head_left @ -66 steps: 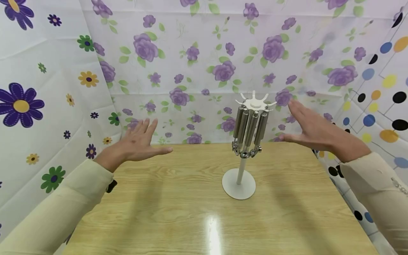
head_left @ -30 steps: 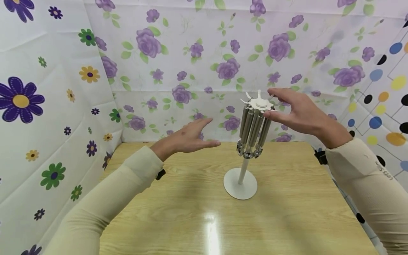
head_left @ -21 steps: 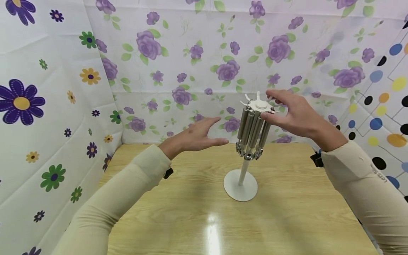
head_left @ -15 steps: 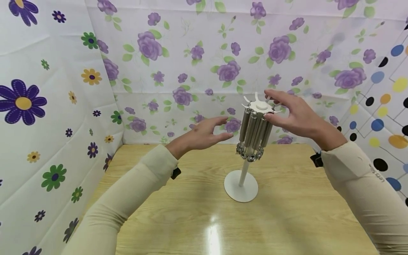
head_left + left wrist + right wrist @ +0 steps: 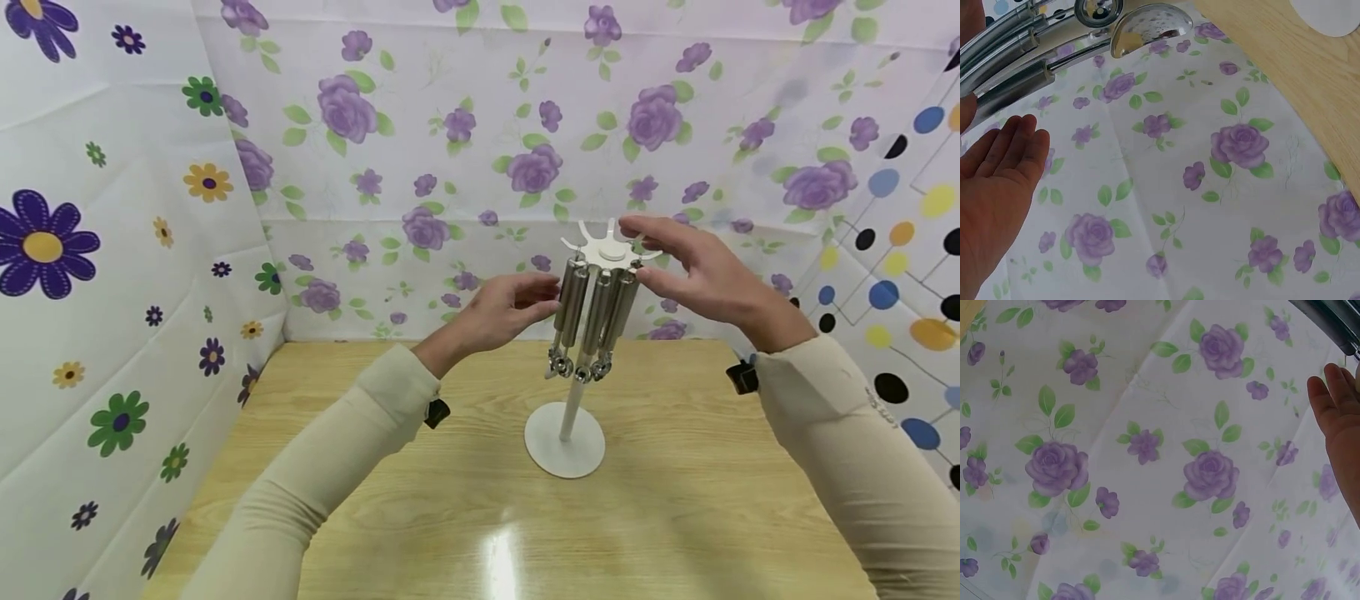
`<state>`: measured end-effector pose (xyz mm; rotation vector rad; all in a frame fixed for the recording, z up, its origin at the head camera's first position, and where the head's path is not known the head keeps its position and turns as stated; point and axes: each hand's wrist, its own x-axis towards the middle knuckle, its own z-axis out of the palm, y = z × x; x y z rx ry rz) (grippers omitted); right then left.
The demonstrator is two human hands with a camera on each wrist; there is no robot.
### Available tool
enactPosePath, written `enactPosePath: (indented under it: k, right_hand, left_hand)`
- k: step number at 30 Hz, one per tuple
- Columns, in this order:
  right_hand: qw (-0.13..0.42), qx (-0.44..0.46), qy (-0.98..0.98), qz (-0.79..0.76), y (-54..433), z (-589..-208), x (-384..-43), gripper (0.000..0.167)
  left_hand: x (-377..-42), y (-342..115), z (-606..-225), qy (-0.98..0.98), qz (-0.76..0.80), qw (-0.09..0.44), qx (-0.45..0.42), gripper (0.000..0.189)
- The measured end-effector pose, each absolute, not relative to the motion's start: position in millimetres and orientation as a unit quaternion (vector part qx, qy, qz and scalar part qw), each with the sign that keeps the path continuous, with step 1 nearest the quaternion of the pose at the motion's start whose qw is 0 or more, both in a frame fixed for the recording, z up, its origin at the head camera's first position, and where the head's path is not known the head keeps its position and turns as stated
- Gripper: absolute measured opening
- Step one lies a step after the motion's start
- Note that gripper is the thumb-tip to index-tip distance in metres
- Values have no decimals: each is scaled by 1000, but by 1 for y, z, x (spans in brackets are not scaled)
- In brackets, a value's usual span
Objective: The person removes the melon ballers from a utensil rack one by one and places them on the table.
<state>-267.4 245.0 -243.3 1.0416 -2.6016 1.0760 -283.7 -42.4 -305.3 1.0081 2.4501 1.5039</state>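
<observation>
Right of centre in the frame, the white rack holds hanging metal utensils. My left hand, loosely curved, is beside them; my right hand spreads near the rack's top, contact unclear. I judge this a reach; next seems to call for gentle closing.

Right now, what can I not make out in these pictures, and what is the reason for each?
Head view: number of utensils; the front ones overlap others.
Head view: lettering on the right sleeve; too blurred.
Left wrist view: part of the left hand; cut off by the left edge.
Left wrist view: rest of the base; top edge.
Right wrist view: part of the right hand; right edge.
</observation>
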Motion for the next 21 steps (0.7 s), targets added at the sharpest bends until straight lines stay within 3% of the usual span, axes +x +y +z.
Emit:
enactPosePath:
  k: [21]
  right_hand:
    - [82, 418, -841, 332, 245, -242, -276, 55]
  left_hand:
    - [-287, -25, -311, 773, 531, 19, 348, 32]
